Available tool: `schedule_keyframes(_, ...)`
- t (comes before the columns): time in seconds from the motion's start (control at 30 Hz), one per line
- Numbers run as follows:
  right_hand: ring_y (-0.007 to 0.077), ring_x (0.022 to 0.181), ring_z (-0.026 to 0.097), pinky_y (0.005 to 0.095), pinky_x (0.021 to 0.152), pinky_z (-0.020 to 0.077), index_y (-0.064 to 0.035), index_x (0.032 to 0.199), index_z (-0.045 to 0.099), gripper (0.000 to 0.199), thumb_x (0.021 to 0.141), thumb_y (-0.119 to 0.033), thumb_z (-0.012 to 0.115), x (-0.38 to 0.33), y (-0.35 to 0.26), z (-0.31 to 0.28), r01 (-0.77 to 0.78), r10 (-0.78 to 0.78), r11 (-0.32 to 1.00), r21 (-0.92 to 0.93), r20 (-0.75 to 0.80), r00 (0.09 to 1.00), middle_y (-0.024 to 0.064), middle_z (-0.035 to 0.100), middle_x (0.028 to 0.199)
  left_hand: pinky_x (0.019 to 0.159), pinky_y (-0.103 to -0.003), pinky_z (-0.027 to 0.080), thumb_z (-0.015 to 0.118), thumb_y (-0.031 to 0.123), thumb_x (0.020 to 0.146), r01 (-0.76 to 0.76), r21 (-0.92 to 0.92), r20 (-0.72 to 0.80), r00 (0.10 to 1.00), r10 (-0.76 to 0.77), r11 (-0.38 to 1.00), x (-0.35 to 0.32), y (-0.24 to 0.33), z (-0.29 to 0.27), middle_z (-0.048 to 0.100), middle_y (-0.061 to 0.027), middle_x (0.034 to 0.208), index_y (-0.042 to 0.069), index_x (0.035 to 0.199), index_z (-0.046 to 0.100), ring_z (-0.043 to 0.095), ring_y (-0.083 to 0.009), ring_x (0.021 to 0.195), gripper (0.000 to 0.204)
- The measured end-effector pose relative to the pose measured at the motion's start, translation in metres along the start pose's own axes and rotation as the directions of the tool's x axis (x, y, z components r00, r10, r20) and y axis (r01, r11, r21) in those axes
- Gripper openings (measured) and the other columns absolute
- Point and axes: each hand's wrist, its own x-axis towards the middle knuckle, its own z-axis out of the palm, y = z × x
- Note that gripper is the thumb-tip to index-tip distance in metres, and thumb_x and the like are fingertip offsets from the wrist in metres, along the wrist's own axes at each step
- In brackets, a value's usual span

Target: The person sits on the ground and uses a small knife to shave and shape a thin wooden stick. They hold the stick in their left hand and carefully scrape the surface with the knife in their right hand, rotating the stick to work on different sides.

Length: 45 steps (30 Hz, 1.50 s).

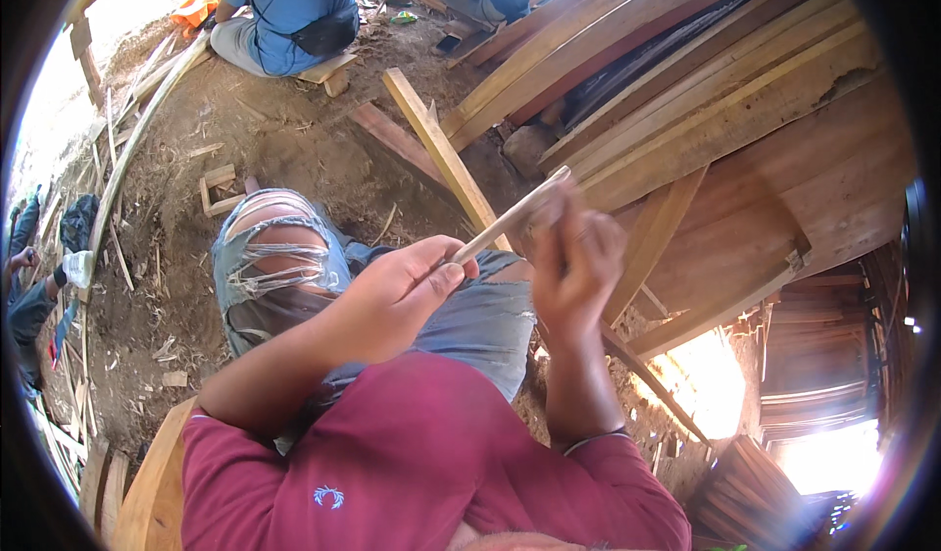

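Observation:
Over my lap, my left hand (392, 296) is closed round the lower end of a slim, pale wooden stick (510, 219), its thumb lying along the wood. The stick slants up and to the right. Close by its far end is my right hand (580, 262), raised and blurred by motion. The right fingers are curled in; whatever they hold, if anything, is hidden from me. Beneath both hands are my ripped blue jeans (466, 340).
Long curved planks (706, 100) fill the right side. A squared beam (441, 154) leans ahead of my knees. Wood scraps (221, 188) and shavings lie on the dirt floor (304, 149). A person in a blue shirt (299, 12) sits ahead; other people are at the far and left edges.

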Motion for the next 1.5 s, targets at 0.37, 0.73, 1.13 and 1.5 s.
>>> schedule_keyframes(0.37,0.02,0.083,0.063,0.0397,0.081,0.0448,-0.0077,0.143,0.078,0.051,0.094,-0.016,0.087,-0.004,-0.037,-0.016,0.195,-0.201,0.974,0.116,0.041,0.979,-0.0014,0.062,0.081,0.074,-0.03,0.047,0.055,0.02,0.12,-0.019,0.019,-0.004,1.0,0.019,1.0,-0.01,0.009,0.006,0.059,-0.002,0.086,0.004,0.128,0.068,0.053,-0.0102,0.079,0.023)
schedule_keyframes(0.73,0.0204,0.081,0.064,0.041,0.082,0.0448,-0.0107,0.143,0.077,0.05,0.094,-0.016,0.087,-0.003,-0.028,-0.011,0.183,-0.187,0.98,0.078,0.045,0.981,-0.0012,0.065,0.089,0.086,-0.033,0.052,0.055,0.018,0.119,-0.146,0.069,-0.056,0.987,0.15,0.987,-0.003,0.002,0.007,0.067,-0.0079,0.096,0.001,0.128,0.068,0.062,-0.0151,0.091,0.023)
schedule_keyframes(1.13,0.0222,0.082,0.064,0.0435,0.083,0.0455,-0.0077,0.143,0.077,0.048,0.096,-0.016,0.084,0.006,0.013,0.002,0.024,-0.024,0.994,-0.11,-0.001,1.0,-0.0001,0.066,0.086,0.062,-0.023,0.027,0.052,0.029,0.122,0.057,-0.177,0.044,0.998,-0.05,0.983,-0.002,-0.003,-0.001,0.04,0.0105,0.082,0.003,0.132,0.063,0.033,-0.0017,0.07,0.03)
schedule_keyframes(1.5,0.0186,0.082,0.062,0.0414,0.082,0.0434,-0.0162,0.136,0.08,0.046,0.091,-0.02,0.088,-0.005,-0.004,0.002,0.091,-0.092,0.996,-0.012,-0.062,0.994,-0.0042,0.063,0.087,0.054,-0.021,0.028,0.047,0.025,0.123,0.085,-0.384,0.133,0.99,-0.036,0.92,0.004,-0.012,-0.004,0.041,0.0113,0.074,0.001,0.128,0.065,0.034,-0.0002,0.06,0.031)
